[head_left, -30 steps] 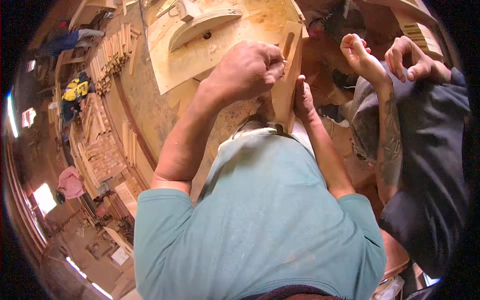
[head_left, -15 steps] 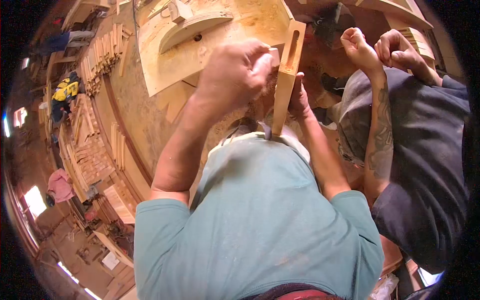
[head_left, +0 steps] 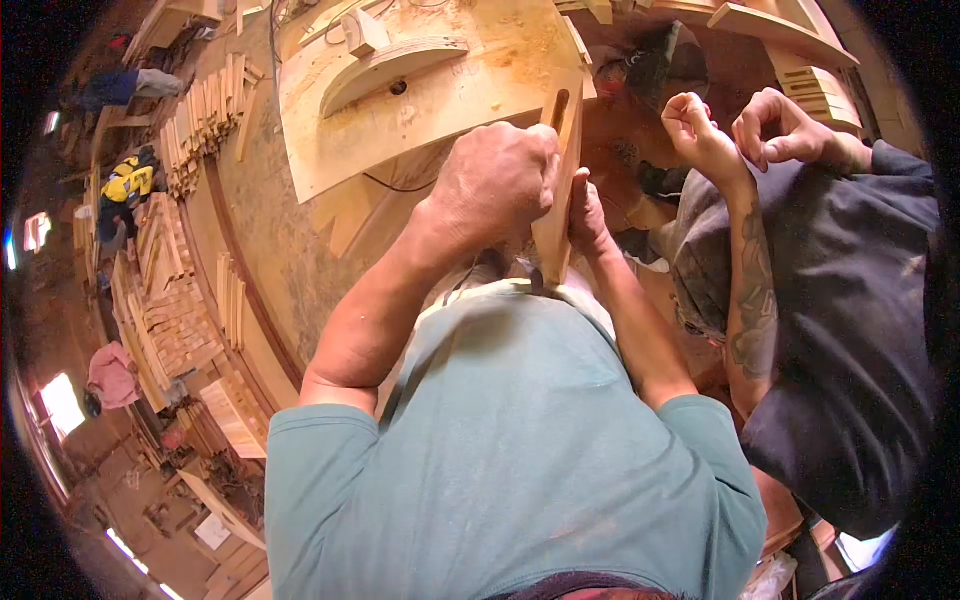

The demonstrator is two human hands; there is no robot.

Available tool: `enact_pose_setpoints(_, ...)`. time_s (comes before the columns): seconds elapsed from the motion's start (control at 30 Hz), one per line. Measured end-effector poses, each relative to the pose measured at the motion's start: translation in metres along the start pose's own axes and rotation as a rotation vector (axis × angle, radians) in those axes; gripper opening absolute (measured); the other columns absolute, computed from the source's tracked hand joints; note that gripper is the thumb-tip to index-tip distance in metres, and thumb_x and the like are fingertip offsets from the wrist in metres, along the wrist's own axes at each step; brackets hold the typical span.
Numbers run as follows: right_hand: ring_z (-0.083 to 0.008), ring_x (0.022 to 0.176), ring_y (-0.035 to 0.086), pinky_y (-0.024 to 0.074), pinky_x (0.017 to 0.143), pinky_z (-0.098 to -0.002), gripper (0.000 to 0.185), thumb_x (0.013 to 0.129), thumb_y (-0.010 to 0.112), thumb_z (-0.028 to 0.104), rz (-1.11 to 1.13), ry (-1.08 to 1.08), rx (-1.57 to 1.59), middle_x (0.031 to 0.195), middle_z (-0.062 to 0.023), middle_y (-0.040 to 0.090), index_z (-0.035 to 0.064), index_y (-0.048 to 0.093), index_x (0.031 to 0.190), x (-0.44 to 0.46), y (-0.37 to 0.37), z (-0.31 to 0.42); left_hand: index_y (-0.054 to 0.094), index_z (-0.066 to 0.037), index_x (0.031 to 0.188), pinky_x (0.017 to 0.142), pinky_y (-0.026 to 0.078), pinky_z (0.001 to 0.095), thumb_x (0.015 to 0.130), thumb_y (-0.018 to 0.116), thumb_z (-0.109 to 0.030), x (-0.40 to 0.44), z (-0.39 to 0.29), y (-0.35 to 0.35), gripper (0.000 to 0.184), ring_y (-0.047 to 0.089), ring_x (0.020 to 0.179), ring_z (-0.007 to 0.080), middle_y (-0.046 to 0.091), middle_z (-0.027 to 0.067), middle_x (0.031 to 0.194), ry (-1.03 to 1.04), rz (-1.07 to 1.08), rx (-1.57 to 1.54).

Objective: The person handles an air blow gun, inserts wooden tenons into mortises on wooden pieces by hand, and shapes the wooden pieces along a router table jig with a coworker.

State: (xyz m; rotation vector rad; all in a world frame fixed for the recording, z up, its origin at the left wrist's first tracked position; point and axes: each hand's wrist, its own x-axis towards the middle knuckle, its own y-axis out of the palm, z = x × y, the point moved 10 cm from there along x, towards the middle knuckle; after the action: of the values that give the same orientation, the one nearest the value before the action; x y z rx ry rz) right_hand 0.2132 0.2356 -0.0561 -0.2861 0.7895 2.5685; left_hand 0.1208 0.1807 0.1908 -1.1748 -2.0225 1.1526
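- At the far left, a person in a pink top (head_left: 113,376) and a person in a yellow and dark jacket (head_left: 127,182) are seen near the stacked timber.
- Narrow, pale wooden strips (head_left: 208,115) are piled in rows on the floor.
- A half-moon-shaped pale plywood piece (head_left: 390,72) is set on a broad, pale plywood board (head_left: 440,108).
- The left hand (head_left: 495,180) is curled into a fist beside the left face of the bar; whether anything is gripped inside cannot be told.
- A long, pale wooden bar with a rounded slot (head_left: 569,165) is placed between the two hands, above the waist of a teal T-shirt (head_left: 560,430).
- The right hand (head_left: 588,212) is laid along the bar's right side, thumb raised; its fingers are mostly hidden, so its grip cannot be told.
- At the right, a tattooed forearm (head_left: 755,290) is raised by a co-worker in a dark shirt (head_left: 850,300).
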Motion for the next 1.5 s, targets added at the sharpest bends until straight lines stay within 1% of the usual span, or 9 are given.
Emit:
enact_pose_setpoints(0.23, -0.0096, 0.067, 0.058, 0.0491, 0.06, -0.027, 0.072, 0.095, 0.044, 0.071, 0.012, 0.027, -0.068, 0.08, -0.0002, 0.065, 0.0039, 0.069, 0.094, 0.006, -0.011, -0.014, 0.068, -0.006, 0.094, 0.059, 0.054, 0.0492, 0.096, 0.06, -0.021, 0.012, 0.016, -0.009, 0.017, 0.068, 0.066, 0.0388, 0.067, 0.0201, 0.072, -0.005, -0.318, -0.018)
enact_pose_setpoints(0.5, -0.0046, 0.054, 0.042, 0.0328, 0.048, -0.0264, 0.063, 0.094, 0.048, 0.071, -0.174, -0.015, -0.058, 0.06, 0.0068, 0.047, 0.0133, 0.053, 0.068, -0.003, 0.02, 0.01, 0.061, -0.013, 0.121, 0.056, 0.053, 0.0512, 0.099, 0.057, -0.023, -0.009, 0.029, -0.013, 0.024, 0.068, 0.067, 0.042, 0.069, 0.0229, 0.083, -0.053, -0.404, -0.035)
enact_pose_setpoints(0.67, -0.0054, 0.057, 0.043, 0.0354, 0.051, -0.0254, 0.063, 0.094, 0.05, 0.069, -0.145, -0.037, -0.091, 0.065, 0.0059, 0.051, 0.0111, 0.057, 0.07, 0.016, -0.009, -0.009, 0.062, -0.012, 0.128, 0.06, 0.056, 0.0414, 0.1, 0.059, -0.014, -0.044, 0.044, -0.044, 0.029, 0.072, 0.069, 0.0305, 0.071, 0.0203, 0.086, -0.097, -0.576, -0.192)
enact_pose_setpoints(0.77, -0.0129, 0.073, 0.06, 0.0508, 0.065, -0.0298, 0.069, 0.09, 0.052, 0.072, -0.136, 0.012, -0.118, 0.084, -0.0026, 0.064, 0.0045, 0.062, 0.1, 0.034, -0.043, -0.02, 0.061, -0.01, 0.133, 0.067, 0.056, 0.0346, 0.099, 0.059, -0.01, -0.066, 0.082, -0.037, 0.034, 0.071, 0.078, 0.0207, 0.073, 0.0161, 0.093, -0.285, -0.549, -0.416)
enact_pose_setpoints(0.8, -0.0152, 0.077, 0.065, 0.0547, 0.069, -0.0314, 0.073, 0.089, 0.053, 0.073, -0.135, 0.038, -0.108, 0.09, -0.0049, 0.068, 0.003, 0.064, 0.108, 0.035, -0.046, -0.02, 0.066, -0.009, 0.128, 0.073, 0.054, 0.0304, 0.097, 0.059, -0.006, -0.07, 0.083, -0.039, 0.031, 0.069, 0.087, 0.017, 0.074, 0.0135, 0.1, -0.087, -0.679, -0.436)
enact_pose_setpoints(1.0, -0.0191, 0.091, 0.068, 0.0571, 0.081, -0.0357, 0.078, 0.088, 0.055, 0.072, -0.139, 0.105, 0.065, 0.103, -0.0073, 0.07, 0.0011, 0.063, 0.121, 0.043, -0.009, 0.017, 0.073, -0.006, 0.113, 0.074, 0.055, 0.032, 0.089, 0.07, -0.019, -0.098, 0.131, 0.067, 0.028, 0.068, 0.081, 0.0202, 0.071, 0.0152, 0.092, -0.349, -0.289, -0.427)
enact_pose_setpoints(1.13, -0.0226, 0.091, 0.07, 0.0588, 0.079, -0.0412, 0.081, 0.083, 0.056, 0.077, -0.155, 0.072, 0.083, 0.102, -0.0075, 0.071, 0.0058, 0.063, 0.121, 0.055, -0.004, 0.014, 0.064, -0.001, 0.126, 0.073, 0.055, 0.0369, 0.076, 0.083, -0.054, -0.106, 0.132, 0.122, 0.076, 0.066, 0.078, 0.0249, 0.066, 0.0156, 0.089, -0.298, -0.181, -0.42)
enact_pose_setpoints(1.27, -0.0238, 0.082, 0.068, 0.0569, 0.078, -0.0405, 0.081, 0.082, 0.046, 0.084, -0.06, 0.158, 0.323, 0.09, -0.0066, 0.069, 0.0106, 0.065, 0.109, 0.05, 0.025, 0.005, 0.062, 0.005, 0.126, 0.076, 0.055, 0.0386, 0.074, 0.079, -0.063, -0.107, 0.116, 0.126, 0.088, 0.065, 0.082, 0.0292, 0.066, 0.0189, 0.096, -0.198, -0.178, -0.438)
enact_pose_setpoints(1.5, -0.024, 0.074, 0.062, 0.0528, 0.071, -0.041, 0.08, 0.083, 0.053, 0.08, 0.269, 0.236, 0.431, 0.083, -0.0087, 0.064, 0.0048, 0.063, 0.106, 0.05, 0.053, -0.019, 0.06, 0.005, 0.126, 0.083, 0.052, 0.0478, 0.077, 0.084, -0.038, -0.107, 0.094, 0.12, 0.07, 0.062, 0.095, 0.0417, 0.064, 0.0269, 0.102, -0.074, -0.168, -0.538)
